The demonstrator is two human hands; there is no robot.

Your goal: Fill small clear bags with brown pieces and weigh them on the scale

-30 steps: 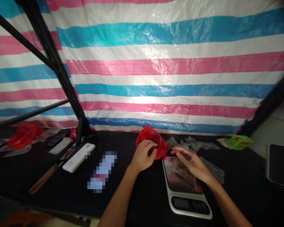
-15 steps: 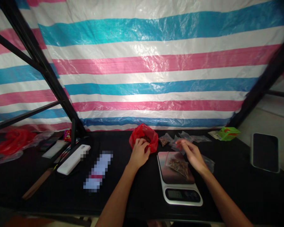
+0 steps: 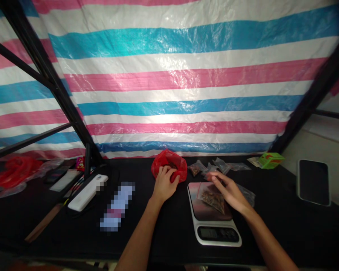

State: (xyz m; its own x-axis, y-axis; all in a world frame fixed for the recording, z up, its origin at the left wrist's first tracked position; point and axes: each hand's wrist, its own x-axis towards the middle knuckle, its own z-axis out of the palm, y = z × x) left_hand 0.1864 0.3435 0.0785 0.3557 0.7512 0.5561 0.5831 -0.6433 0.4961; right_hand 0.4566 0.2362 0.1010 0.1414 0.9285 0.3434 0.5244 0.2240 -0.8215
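My left hand (image 3: pixel 164 184) rests in the mouth of a crumpled red plastic bag (image 3: pixel 169 167), its fingers curled on the bag, with brown bits showing inside. My right hand (image 3: pixel 228 192) hovers over a digital kitchen scale (image 3: pixel 211 214), its fingers slightly curled and holding nothing visible. On the scale's platform lies a small clear zip bag of brown pieces (image 3: pixel 212 200), just below my right fingers. Several clear plastic bags (image 3: pixel 222 166) lie beyond my fingertips, and one holds brown pieces.
A black-topped table holds a white power bank (image 3: pixel 87 192), a pixelated object (image 3: pixel 117 206), a green box (image 3: pixel 271 160), and another red bag (image 3: pixel 15 172). A black flat slab (image 3: pixel 313 182) stands at right. Striped tarpaulin (image 3: pixel 169 75) and black metal struts (image 3: pixel 53 90) stand behind.
The view has tilted and dropped back, so the table looks smaller. My left hand stays at the red bag, and my right hand still hovers over the scale.
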